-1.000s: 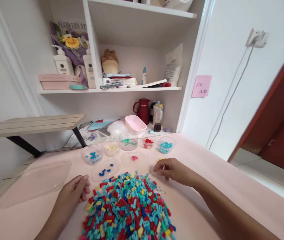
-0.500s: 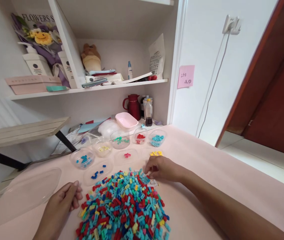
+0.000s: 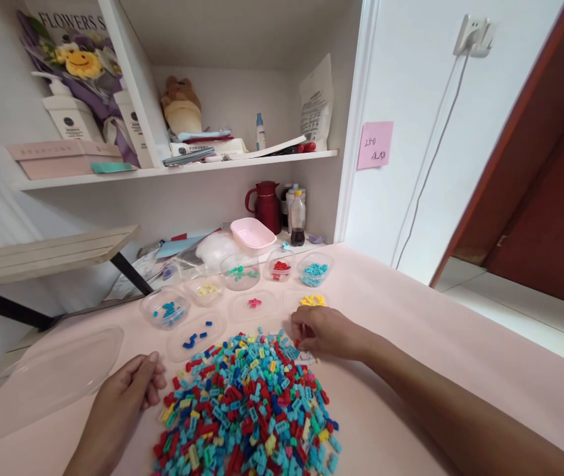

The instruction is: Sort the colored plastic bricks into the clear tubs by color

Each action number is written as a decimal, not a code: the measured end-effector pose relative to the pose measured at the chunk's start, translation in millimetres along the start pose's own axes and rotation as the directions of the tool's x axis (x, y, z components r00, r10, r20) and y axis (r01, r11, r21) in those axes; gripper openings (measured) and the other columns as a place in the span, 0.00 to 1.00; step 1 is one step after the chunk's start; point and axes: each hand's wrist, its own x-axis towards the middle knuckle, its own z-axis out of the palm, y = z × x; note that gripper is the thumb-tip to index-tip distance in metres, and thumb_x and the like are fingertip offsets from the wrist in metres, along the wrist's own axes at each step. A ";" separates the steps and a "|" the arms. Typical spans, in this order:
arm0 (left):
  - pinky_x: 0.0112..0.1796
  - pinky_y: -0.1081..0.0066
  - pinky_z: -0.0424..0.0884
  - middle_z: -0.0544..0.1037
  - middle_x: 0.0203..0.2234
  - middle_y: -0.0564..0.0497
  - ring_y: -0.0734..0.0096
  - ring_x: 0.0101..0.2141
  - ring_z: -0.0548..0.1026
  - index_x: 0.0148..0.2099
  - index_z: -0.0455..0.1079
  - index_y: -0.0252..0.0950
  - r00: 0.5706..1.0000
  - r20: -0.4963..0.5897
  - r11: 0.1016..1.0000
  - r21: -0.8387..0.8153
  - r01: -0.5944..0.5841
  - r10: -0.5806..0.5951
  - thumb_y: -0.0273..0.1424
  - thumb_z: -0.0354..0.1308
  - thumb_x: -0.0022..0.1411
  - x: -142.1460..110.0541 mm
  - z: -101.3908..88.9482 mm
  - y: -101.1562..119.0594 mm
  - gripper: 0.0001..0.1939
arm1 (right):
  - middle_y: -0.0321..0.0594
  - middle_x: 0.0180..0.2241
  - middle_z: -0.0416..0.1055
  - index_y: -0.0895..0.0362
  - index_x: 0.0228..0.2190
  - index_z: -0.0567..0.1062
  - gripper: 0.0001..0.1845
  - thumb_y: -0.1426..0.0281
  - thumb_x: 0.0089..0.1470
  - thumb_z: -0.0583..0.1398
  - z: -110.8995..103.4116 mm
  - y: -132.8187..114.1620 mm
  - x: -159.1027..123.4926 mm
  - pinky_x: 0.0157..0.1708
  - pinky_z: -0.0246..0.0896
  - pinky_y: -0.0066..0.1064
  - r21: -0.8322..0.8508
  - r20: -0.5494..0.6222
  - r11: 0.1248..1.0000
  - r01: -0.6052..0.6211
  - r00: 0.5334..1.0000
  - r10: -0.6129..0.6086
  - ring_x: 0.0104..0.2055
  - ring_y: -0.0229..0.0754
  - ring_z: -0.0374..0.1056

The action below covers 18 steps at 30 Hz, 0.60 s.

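A large heap of small plastic building bricks [image 3: 246,410] in red, light blue, dark blue, yellow and green lies before me. My left hand [image 3: 130,390] rests on the pink surface left of the heap. Its fingers are loosely curled under the thumb, and no brick shows in them. At the heap's upper right edge, my right hand [image 3: 324,332] has thumb and fingers drawn together, pointing down. A bit of red shows by its fingertips; whether they grip it is hidden. Just beyond this hand sits a clear tub with yellow bricks [image 3: 313,301].
More clear tubs hold sorted bricks: light blue [image 3: 315,270], red [image 3: 280,267], green [image 3: 240,272], pale yellow [image 3: 207,289], pink [image 3: 254,303], blue [image 3: 168,310] and dark blue [image 3: 195,336]. A clear lid [image 3: 63,367] lies left. Behind stand a pink basin [image 3: 252,234] and a red jug [image 3: 268,207].
The view has shifted slightly. My right hand stays at the heap's upper right edge with its fingers still drawn together; my left hand has barely moved.
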 end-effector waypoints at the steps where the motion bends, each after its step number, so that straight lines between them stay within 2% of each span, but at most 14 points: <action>1: 0.22 0.74 0.62 0.73 0.19 0.55 0.74 0.20 0.66 0.31 0.68 0.37 1.000 0.000 1.000 0.000 0.002 -0.002 0.51 0.58 0.52 0.3 -0.1 -0.6 0.21 | 0.36 0.31 0.71 0.55 0.28 0.73 0.05 0.71 0.43 0.64 0.2 0.0 0.0 0.27 0.51 0.25 -0.003 -0.001 1.000 -0.004 1.000 0.004 0.29 0.36 0.64; 12: 0.21 0.74 0.62 0.73 0.18 0.55 0.74 0.19 0.66 0.30 0.68 0.37 1.000 -0.008 1.000 0.012 -0.007 0.007 0.53 0.57 0.51 0.8 0.9 -1.3 0.22 | 0.34 0.30 0.71 0.55 0.27 0.71 0.05 0.73 0.43 0.62 -0.8 -3.2 -3.8 0.27 0.51 0.25 -0.032 -0.031 0.999 0.025 0.999 -0.026 0.29 0.35 0.63; 18: 0.22 0.74 0.63 0.73 0.19 0.55 0.74 0.19 0.67 0.29 0.68 0.38 1.000 0.005 0.999 0.034 -0.009 0.009 0.53 0.56 0.51 1.4 0.4 -3.6 0.22 | 0.33 0.28 0.71 0.55 0.25 0.70 0.03 0.74 0.43 0.61 -1.0 -1.9 -3.8 0.27 0.53 0.25 0.021 -0.067 1.000 0.023 0.998 -0.021 0.28 0.35 0.64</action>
